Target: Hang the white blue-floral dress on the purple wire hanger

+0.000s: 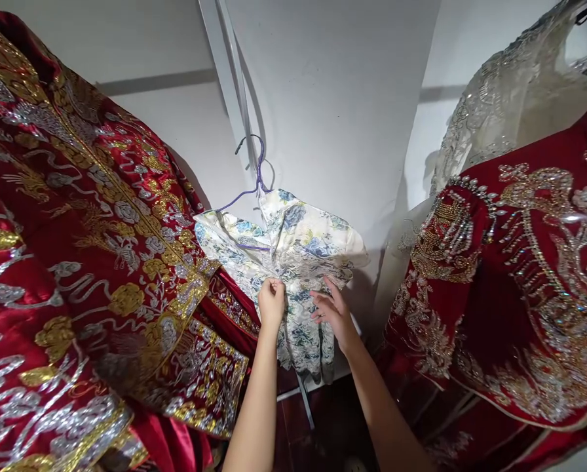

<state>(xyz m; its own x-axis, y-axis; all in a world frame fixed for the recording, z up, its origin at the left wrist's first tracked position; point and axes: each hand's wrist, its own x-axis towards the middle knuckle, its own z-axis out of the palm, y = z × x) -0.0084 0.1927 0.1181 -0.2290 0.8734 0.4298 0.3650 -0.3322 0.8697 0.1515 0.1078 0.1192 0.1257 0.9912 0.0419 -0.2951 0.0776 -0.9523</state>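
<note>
A white floral dress [301, 239] with blue and yellow flowers hangs on a purple wire hanger [261, 164] in the middle of the view. Its neckline is V-shaped, and the waist looks gathered. At the left side of the waist, my left hand [272, 303] is closed with its fingers pinched on the dress fabric. My right hand [333, 313] is at the right side of the waist, fingers spread apart and holding nothing. Whether its fingertips touch the fabric I cannot tell. The lower skirt is partly hidden behind my hands.
A red jacket [101, 196] with gold and silver embroidery fills the left. To the right hang a red beaded garment [500, 314] and a sheer silver-trimmed one [480, 124]. A white metal rack post [237, 78] stands before the pale wall [337, 85].
</note>
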